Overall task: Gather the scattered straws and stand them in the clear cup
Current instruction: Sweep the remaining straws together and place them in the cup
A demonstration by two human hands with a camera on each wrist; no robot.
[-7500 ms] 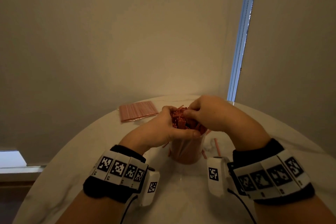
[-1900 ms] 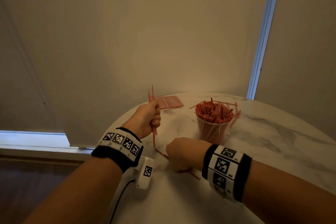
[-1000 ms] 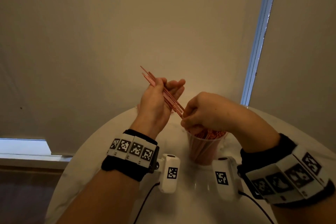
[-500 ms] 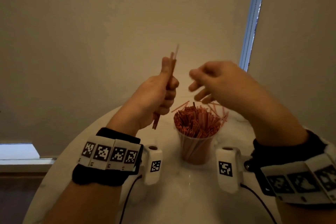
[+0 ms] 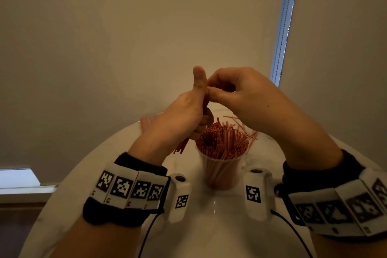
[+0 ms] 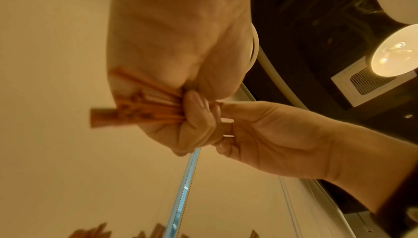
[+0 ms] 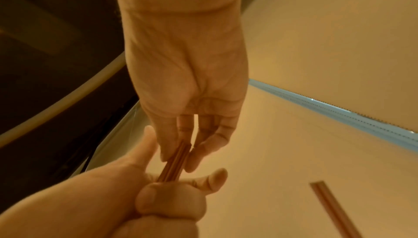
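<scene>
My right hand (image 5: 247, 94), apart half second ago, now pinches top of straw bundle (image 7: 175, 161); left hand (image 5: 184, 115) fisted round it, above cup (image 5: 222, 165) at 12 o'clock on worktop (image 5: 209, 226). Handover started; drop into cup next, I judge.

Red-orange straws (image 5: 223, 140), clear cup (image 5: 222, 174), white marbled table (image 5: 209, 236), b/w-checked wristbands (image 5: 129, 189).
</scene>
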